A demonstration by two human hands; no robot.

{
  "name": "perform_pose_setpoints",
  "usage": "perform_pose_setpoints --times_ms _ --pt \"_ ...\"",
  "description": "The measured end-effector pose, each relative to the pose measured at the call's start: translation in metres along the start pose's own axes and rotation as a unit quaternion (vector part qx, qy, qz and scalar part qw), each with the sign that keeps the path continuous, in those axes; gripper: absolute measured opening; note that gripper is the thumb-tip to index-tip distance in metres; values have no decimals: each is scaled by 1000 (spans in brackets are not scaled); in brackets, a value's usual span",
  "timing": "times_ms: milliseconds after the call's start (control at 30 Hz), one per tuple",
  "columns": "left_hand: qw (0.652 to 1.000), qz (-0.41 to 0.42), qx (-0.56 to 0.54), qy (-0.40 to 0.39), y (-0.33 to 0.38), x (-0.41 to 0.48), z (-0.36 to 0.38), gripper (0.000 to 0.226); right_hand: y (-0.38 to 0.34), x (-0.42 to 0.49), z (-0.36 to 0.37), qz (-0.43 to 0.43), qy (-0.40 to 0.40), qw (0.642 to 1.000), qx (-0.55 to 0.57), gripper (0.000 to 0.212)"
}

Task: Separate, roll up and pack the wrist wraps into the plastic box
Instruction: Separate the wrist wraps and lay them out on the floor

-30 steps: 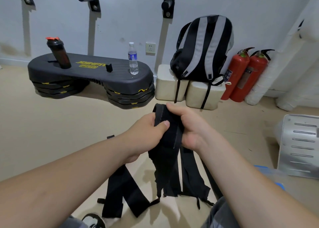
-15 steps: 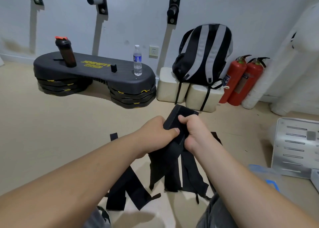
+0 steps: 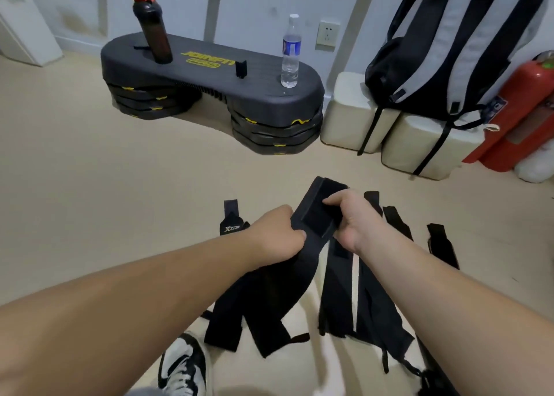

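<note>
- Gripping the upper end of a black fabric wrist wrap with the left hand, thumb laid across the front of the strap and fingers curled behind it.
- Pinching the folded hook-and-loop flap at that same end with the right hand, fingers bent over the flap's top edge.
- Held up in front of the body, above the beige floor, the top end tilted away to the right.
- Trailing down from the two hands, long black strap tails; hard to tell which hang from the grip and which already lie on the floor.
- Lying flat just beyond the hands, loose black wrist wraps, one at the left with a white logo and three at the right.
- Bottom edge: a black-and-white sneaker, just beside the strap ends.
- Against the wall: a black oval step platform carrying a dark shaker bottle with a red lid and a clear plastic water bottle.
- Right of that: a black-and-grey striped backpack resting on cream rectangular blocks, beside a red fire extinguisher.
</note>
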State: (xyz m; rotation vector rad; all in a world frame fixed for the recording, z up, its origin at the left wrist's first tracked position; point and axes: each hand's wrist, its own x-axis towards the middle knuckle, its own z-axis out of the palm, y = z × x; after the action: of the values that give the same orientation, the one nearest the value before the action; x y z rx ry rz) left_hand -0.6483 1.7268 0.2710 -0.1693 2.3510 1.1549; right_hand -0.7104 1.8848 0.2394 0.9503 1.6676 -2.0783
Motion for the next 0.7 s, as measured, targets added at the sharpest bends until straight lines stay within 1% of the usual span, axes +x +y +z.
perform_pose_setpoints --times_ms 100,267,400,467,533,600,633,700 --pt "997 -45 -64 23 -16 39 22 13 12 36 -1 -14 -22 1000 -5 64" --pt "971 -93 -220 -15 -42 94 52 23 12 97 5 -54 -42 995 -69 71" --pt "954 -139 -262 -42 -65 122 67 24 -13 133 19 -104 -47 989 -93 78" --pt "943 -176 -279 -51 -79 134 83 21 -12 149 17 -119 -45 986 -110 80" --pt "933 -217 -283 -45 -94 142 101 19 11 165 8 -115 -38 979 -162 80" --pt "926 -253 -278 -39 -110 152 125 20 48 185 -12 -88 -25 963 -254 81" --pt "924 -267 -270 -39 -118 155 137 18 68 191 -24 -61 -24 949 -309 80" --pt "929 -297 -217 -43 -133 158 155 8 104 197 -46 -10 -48 906 -421 73"
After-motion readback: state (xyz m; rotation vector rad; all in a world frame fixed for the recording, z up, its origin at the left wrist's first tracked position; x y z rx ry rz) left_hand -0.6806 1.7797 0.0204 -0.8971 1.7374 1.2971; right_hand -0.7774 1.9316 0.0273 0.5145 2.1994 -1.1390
